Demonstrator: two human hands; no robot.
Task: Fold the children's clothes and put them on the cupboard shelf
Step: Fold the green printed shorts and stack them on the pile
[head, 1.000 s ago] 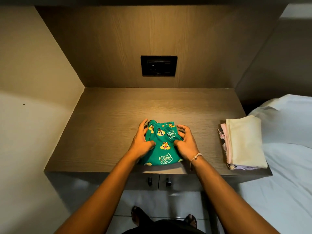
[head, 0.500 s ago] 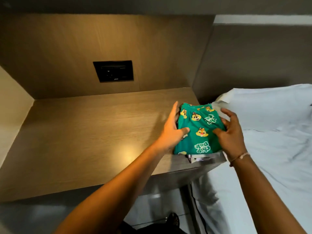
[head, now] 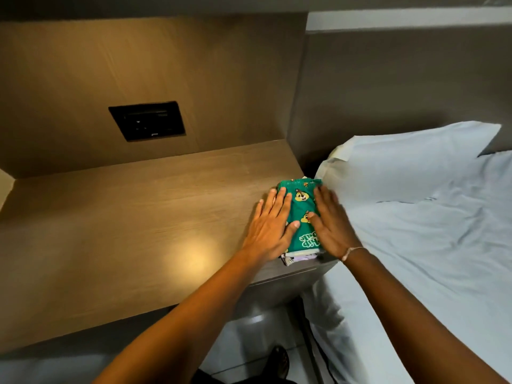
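Observation:
A folded green children's garment [head: 302, 214] with cartoon chipmunk prints lies on top of a small stack of folded clothes [head: 297, 256] at the right end of the wooden cupboard shelf [head: 138, 223]. My left hand [head: 270, 228] lies flat with fingers spread on the garment's left side. My right hand [head: 331, 223], a thin bracelet at its wrist, presses flat on the right side. Neither hand grips the cloth. Only the front edges of the lower clothes show under the green one.
A black socket panel [head: 148, 120] sits in the wooden back wall. A bed with a white sheet [head: 421, 259] and a pillow [head: 401, 162] adjoins the shelf on the right. Below the shelf's front edge are the floor and a foot [head: 278, 361].
The green garment went from the middle of the shelf to the right, onto the stack of folded clothes. Both hands let go of its sides and now lie flat on top.

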